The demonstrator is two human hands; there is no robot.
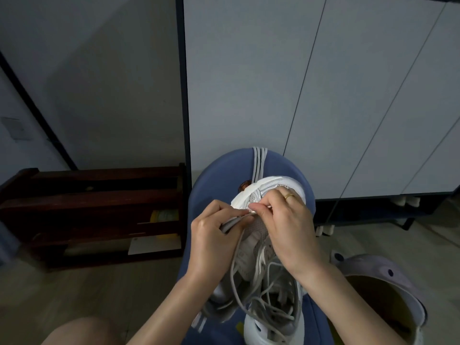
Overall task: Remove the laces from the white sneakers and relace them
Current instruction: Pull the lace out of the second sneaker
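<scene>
The white sneaker (pixel 267 195) lies on a round blue stool seat (pixel 216 178), toe pointing away from the person, and both hands work at its forward eyelets. The right hand (pixel 288 227) has thumb and forefinger pinched on the lace tip (pixel 252 210) right at the mesh of the toe box; a gold ring (pixel 289 196) sits on one of its outer fingers, which rest on the sneaker's upper. The left hand (pixel 211 240) is curled shut around a grey lace (pixel 230 224), the strand running from its fingertips across to the right hand's pinch. Below the fingers, toward the person, loose lace (pixel 266 305) loops in a tangle over the open tongue and collar, down to a second white shoe (pixel 261 329) at the near edge of the seat.

Beyond the fingertips, three more lace strands (pixel 258 165) hang over the far rim of the seat. Bare blue seat shows only left of the left hand's knuckles and past the toe; on the right the sneaker reaches nearly to the rim.

Left of the left hand stands a dark wooden shoe rack (pixel 94 210) on a pale floor (pixel 373 245). Right of the right wrist sits a lilac slipper (pixel 380 290). Behind the stool rise pale cabinet doors (pixel 323 95), a dark post at their left edge, with a grey wall further left. A bare knee (pixel 74 331) shows under the left forearm
</scene>
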